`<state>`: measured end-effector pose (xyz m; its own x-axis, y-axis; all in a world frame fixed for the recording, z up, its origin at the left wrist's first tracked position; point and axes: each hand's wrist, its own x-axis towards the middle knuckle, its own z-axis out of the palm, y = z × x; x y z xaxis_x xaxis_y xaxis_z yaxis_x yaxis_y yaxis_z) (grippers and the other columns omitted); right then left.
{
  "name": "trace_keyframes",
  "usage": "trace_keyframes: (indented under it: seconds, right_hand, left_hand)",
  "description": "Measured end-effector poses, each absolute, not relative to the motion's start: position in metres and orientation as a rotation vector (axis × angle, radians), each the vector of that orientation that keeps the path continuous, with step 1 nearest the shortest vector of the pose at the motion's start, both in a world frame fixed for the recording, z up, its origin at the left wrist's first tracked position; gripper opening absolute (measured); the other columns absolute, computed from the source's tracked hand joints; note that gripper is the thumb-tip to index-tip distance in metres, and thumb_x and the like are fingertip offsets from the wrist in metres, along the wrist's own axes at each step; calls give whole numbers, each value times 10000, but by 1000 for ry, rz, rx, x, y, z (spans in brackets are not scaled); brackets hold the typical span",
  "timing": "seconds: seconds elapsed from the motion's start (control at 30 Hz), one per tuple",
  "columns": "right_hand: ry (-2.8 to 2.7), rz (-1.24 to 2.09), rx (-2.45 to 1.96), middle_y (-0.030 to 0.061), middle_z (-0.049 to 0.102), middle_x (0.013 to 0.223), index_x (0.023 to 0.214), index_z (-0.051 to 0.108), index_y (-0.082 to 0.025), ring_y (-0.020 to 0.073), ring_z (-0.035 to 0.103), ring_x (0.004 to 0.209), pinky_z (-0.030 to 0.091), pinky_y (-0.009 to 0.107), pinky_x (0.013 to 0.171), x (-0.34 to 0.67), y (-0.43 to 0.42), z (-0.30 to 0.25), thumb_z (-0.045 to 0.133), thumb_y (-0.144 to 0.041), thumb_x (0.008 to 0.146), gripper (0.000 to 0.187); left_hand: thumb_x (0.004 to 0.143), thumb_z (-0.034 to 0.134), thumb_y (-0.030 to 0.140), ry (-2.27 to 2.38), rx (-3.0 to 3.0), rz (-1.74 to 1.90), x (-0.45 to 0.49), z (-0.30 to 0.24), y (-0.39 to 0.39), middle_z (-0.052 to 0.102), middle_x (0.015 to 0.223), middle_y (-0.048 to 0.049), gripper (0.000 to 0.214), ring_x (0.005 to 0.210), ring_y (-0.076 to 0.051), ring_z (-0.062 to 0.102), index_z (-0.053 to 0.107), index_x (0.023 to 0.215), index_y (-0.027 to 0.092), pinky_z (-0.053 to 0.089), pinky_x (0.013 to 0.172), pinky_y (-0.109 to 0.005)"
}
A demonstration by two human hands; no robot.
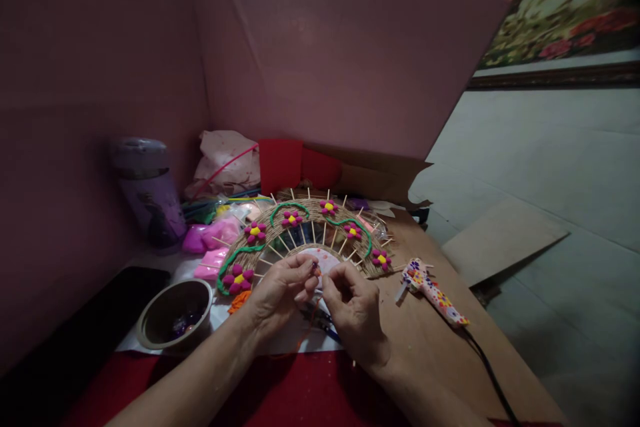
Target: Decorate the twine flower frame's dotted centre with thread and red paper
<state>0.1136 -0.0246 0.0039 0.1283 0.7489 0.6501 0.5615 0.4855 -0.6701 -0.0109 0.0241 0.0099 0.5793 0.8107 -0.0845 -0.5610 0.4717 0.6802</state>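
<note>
The left hand (286, 281) pinches a small dark bead (315, 266) with its fingertips, in front of the flowery woven arch (313, 211). The right hand (354, 305) curls close beside it; I can't tell if it holds anything.

1. Left hand (285, 283), at seven o'clock: bare, slim-fingered.
2. Left forearm (200, 370), seven o'clock: bare, tapering to a bare wrist.
3. Right hand (354, 307), five o'clock: bare, knuckles showing.
4. Right forearm (423, 387), five o'clock: bare, smooth.
</note>
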Motion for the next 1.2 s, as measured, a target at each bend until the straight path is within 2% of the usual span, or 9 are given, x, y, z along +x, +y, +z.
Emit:
trace_keyframes:
  seconds: [0.93, 1.2]
  right_hand:
    - [-1544, 228, -1199, -64, 403, 483, 616, 476, -183, 72, 363, 407, 297, 200, 411, 113, -25, 6, 520, -209, 797, 189]
    - [-1545, 256, -1205, -45, 448, 511, 642, 490, -182, 84, 394, 439, 316, 208, 432, 113, -25, 3, 515, -226, 817, 183]
  left_hand:
    - [694, 718, 173, 471, 658, 859, -11, 10, 21, 513, 553, 16, 138, 429, -24, 389, 602, 731, 107, 245, 382, -122]
    - [628, 756, 153, 468, 651, 855, -10, 14, 21, 516, 528, 12, 176, 416, -28, 389, 611, 711, 95, 205, 364, -130]
